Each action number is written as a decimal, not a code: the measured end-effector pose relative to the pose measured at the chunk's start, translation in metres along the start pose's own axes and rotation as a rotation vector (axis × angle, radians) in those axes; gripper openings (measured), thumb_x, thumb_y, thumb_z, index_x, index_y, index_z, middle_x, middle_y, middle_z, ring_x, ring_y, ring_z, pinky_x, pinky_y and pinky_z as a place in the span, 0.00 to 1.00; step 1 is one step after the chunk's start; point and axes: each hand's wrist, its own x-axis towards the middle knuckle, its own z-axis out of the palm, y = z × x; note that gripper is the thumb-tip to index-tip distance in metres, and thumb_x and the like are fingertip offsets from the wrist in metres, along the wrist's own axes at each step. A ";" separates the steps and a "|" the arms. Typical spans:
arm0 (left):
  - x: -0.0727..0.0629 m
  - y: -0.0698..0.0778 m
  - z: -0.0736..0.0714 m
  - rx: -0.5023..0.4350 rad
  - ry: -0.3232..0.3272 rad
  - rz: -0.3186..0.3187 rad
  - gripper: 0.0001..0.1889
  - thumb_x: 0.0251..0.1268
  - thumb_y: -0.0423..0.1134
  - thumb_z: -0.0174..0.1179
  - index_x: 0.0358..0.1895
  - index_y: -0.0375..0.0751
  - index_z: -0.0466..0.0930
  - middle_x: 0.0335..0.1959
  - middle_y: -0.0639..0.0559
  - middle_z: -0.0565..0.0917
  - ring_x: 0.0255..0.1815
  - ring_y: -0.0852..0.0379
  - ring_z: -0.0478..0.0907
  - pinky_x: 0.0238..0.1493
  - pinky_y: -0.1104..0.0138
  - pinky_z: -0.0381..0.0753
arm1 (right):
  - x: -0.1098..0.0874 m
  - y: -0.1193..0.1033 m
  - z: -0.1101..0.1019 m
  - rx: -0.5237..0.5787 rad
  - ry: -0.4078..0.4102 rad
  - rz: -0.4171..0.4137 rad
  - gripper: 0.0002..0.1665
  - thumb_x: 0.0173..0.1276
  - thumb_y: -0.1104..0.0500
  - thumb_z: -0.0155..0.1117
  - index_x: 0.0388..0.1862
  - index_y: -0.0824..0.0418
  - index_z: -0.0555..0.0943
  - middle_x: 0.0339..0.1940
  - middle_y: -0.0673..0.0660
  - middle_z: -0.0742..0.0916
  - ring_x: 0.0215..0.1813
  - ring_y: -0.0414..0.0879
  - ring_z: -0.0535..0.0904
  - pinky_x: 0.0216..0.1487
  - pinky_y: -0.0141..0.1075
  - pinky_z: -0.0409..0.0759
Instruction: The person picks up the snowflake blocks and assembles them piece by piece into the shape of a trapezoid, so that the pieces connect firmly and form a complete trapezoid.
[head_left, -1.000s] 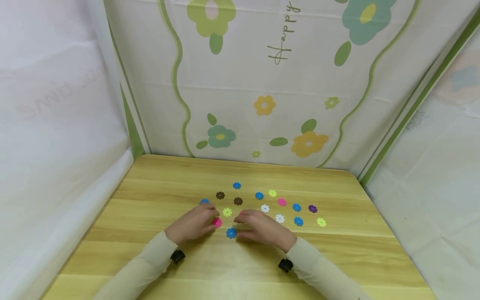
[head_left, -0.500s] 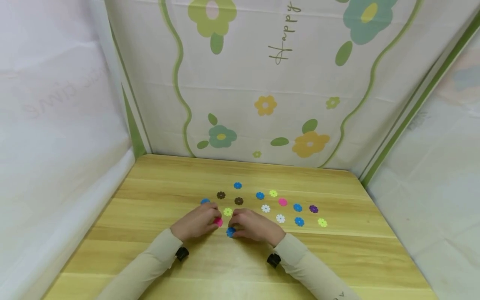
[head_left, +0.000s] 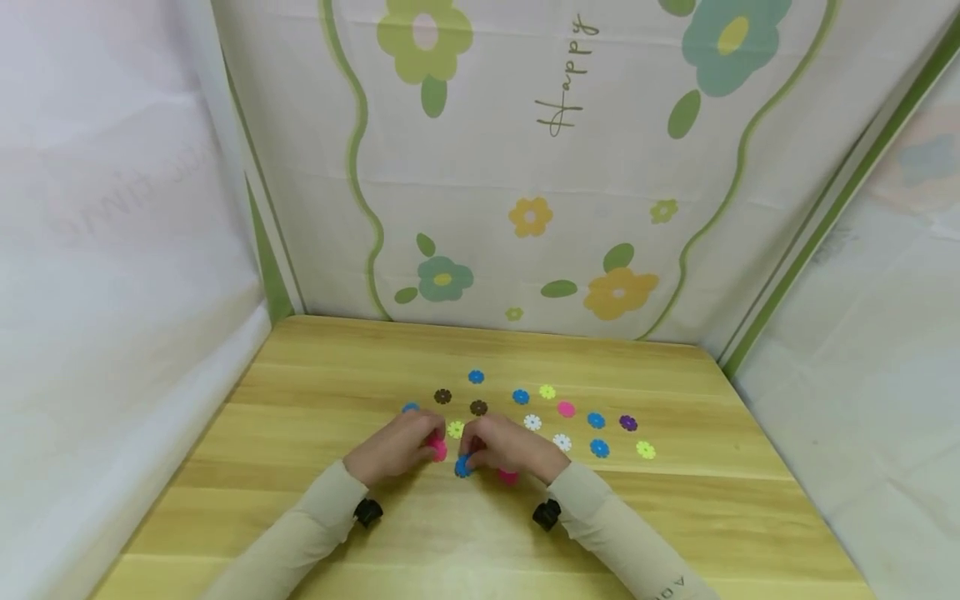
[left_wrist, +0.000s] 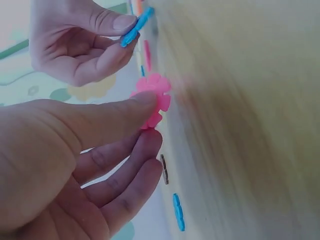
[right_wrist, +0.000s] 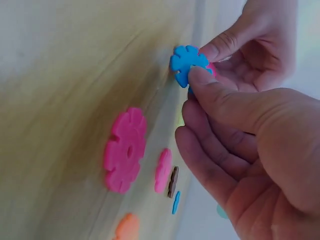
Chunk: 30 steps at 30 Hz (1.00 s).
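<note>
Between thumb and fingers, my left hand [head_left: 393,446] pinches a pink flower-shaped interlocking disc [left_wrist: 157,90], its notched face showing in the left wrist view. My right hand [head_left: 517,446] pinches a blue interlocking disc [right_wrist: 186,62] by its edge. The two hands are close together low over the table, with the blue disc slightly nearer the person than the pink one. In the right wrist view the blue disc overlaps the left thumb and part of the pink disc. Another pink disc [head_left: 508,477] lies beside the right hand, partly covered by it in the head view.
Several loose discs lie beyond the hands on the wooden table [head_left: 360,358], among them brown [head_left: 443,397], white [head_left: 532,422], yellow [head_left: 645,450] and purple [head_left: 628,423] ones. Patterned cloth [head_left: 480,167] walls the back and both sides.
My right hand has moved left and taken the blue disc between thumb and fingers. My left hand has shifted slightly right with the pink disc. A pink disc beside the right hand has come into view.
</note>
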 end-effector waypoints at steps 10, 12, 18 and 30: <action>-0.007 0.000 0.003 -0.436 -0.007 -0.161 0.03 0.72 0.36 0.69 0.40 0.45 0.84 0.37 0.54 0.88 0.39 0.55 0.85 0.42 0.67 0.86 | -0.026 0.009 0.000 0.190 0.205 -0.041 0.04 0.74 0.61 0.71 0.37 0.54 0.86 0.36 0.44 0.89 0.38 0.38 0.86 0.44 0.30 0.86; -0.009 0.001 0.003 -0.479 -0.002 -0.177 0.02 0.73 0.36 0.68 0.41 0.45 0.84 0.38 0.55 0.88 0.40 0.55 0.85 0.43 0.67 0.86 | -0.030 0.010 -0.001 0.209 0.258 -0.067 0.04 0.74 0.61 0.71 0.37 0.54 0.86 0.36 0.45 0.90 0.40 0.42 0.88 0.46 0.32 0.87; -0.011 0.010 0.003 -0.658 0.024 -0.238 0.06 0.76 0.39 0.66 0.46 0.41 0.86 0.42 0.48 0.88 0.45 0.49 0.85 0.49 0.61 0.88 | -0.042 0.012 -0.003 0.235 0.414 -0.134 0.02 0.75 0.59 0.70 0.39 0.53 0.86 0.38 0.45 0.91 0.42 0.40 0.88 0.47 0.39 0.89; -0.015 0.030 0.006 -0.904 0.024 -0.294 0.11 0.76 0.40 0.66 0.51 0.36 0.87 0.46 0.47 0.90 0.50 0.40 0.87 0.55 0.51 0.88 | -0.056 0.006 0.002 0.205 0.615 -0.256 0.06 0.71 0.63 0.73 0.41 0.51 0.87 0.40 0.46 0.92 0.44 0.38 0.89 0.47 0.33 0.89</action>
